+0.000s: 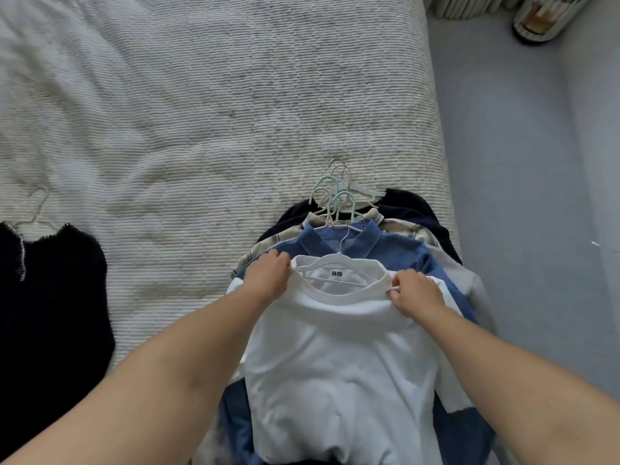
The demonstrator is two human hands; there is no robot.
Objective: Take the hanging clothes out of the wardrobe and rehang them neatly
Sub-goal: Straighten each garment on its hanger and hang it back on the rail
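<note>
Ribbed off-white cotton covers the bed before us, filling most of the view. On its right side, near the edge, lies our pile of hanging clothes. Uppermost is the white T-shirt on a white hanger, its hem cut off by the bottom of the frame. Under it we see a blue denim shirt, then a pale plaid shirt, a grey garment at the right and a navy garment at the bottom of the heap; most of each is hidden. A bundle of hanger hooks, white and mint, fans out above the collars. At the left, a dark knit on a thin hanger is cut off by the frame edge.

Our left hand grips the T-shirt's left shoulder, fingers curled over the fabric. Our right hand pinches the neckband's right side.

The neck label shows two small squares, one reading "U"; the other is too blurred. At the top right a dark object carries lettering, cropped and unreadable.
</note>
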